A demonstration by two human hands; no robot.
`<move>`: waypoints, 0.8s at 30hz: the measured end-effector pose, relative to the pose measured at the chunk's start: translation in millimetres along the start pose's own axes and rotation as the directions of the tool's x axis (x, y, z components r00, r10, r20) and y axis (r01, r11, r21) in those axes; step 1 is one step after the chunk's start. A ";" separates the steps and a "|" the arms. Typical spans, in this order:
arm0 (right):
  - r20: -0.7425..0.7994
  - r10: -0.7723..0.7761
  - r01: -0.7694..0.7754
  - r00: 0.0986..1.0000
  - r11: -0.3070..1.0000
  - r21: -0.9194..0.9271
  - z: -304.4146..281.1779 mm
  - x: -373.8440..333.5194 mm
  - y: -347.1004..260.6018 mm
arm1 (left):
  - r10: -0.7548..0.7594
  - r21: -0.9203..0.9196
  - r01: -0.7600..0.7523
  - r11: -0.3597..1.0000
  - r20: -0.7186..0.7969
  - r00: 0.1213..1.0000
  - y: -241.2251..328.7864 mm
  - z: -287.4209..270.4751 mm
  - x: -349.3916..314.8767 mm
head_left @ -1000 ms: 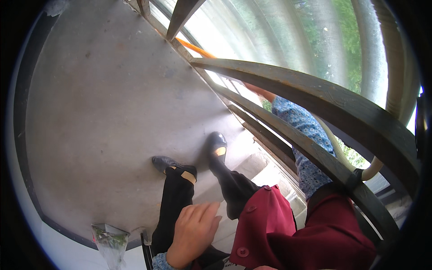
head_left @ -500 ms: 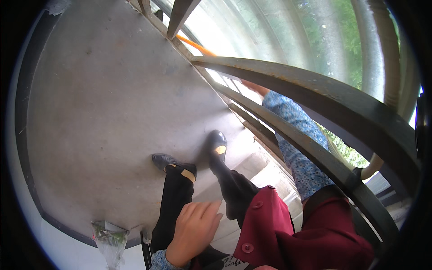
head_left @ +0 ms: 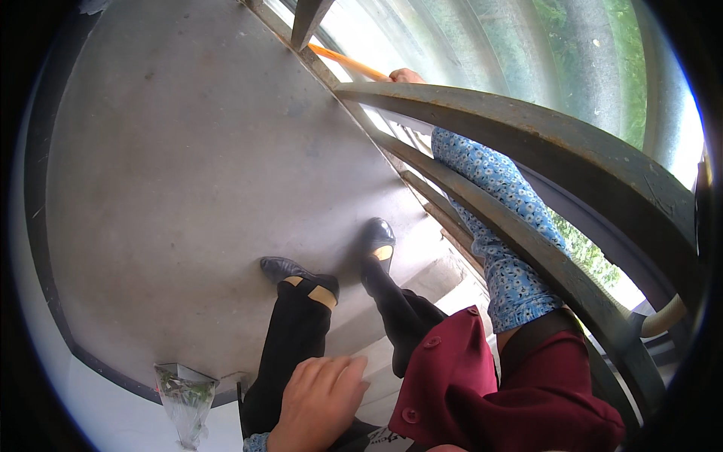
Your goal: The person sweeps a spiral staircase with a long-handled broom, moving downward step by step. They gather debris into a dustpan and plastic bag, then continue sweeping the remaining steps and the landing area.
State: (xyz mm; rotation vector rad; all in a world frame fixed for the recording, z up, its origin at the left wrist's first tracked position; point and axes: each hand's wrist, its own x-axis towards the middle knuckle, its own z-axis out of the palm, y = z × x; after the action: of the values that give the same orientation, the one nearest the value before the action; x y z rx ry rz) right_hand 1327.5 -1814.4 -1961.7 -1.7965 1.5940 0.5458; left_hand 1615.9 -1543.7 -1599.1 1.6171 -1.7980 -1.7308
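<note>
My right arm, in a blue floral sleeve guard (head_left: 482, 162) under a dark red sleeve (head_left: 520, 392), reaches between the bars of a metal railing (head_left: 527, 143). Beyond the top bar my right hand (head_left: 407, 76) is closed around the end of an orange stick (head_left: 350, 62). The stick's far end passes behind a railing post. In front of my body, at the bottom, my left hand (head_left: 320, 399) hangs with its back up. Its fingers are loosely bent, the thumb stands a little apart, and nothing shows in it.
My feet in black shoes (head_left: 290, 271) stand at the edge of a grey concrete landing (head_left: 173, 188), with pale steps (head_left: 422, 290) behind them. A clear-wrapped bouquet (head_left: 187, 395) is by the white wall at lower left. Ribbed translucent panels (head_left: 520, 60) rise beyond the railing.
My right hand, mostly hidden behind the top bar before, now shows past it, farther out on the orange stick. The view has shifted slightly; my left hand is a little lower.
</note>
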 end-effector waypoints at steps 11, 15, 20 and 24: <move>0.038 0.026 -0.025 0.999 1.000 -0.017 -24.8 -79.5 38.9 | 0.031 -0.055 -0.032 0.998 -0.005 0.999 14.3 -0.5 7.8; 0.021 -0.005 0.005 1.000 1.000 -0.024 -22.5 -34.2 18.4 | 0.028 -0.018 -0.028 0.999 0.000 1.000 12.5 2.1 9.5; 0.012 0.012 -0.012 1.000 1.000 0.002 -7.2 -3.6 2.0 | 0.031 -0.020 -0.031 0.999 0.023 0.999 12.8 5.3 12.7; 0.008 0.023 -0.023 1.000 1.000 0.014 -2.7 -43.0 14.8 | 0.068 -0.098 -0.062 0.993 0.057 0.996 14.6 17.7 12.6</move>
State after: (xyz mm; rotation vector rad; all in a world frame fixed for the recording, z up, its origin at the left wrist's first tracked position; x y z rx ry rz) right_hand 1305.5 -1786.7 -1933.0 -1.7656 1.6109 0.5508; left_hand 1589.8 -1546.2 -1599.7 1.4684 -1.7440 -1.8249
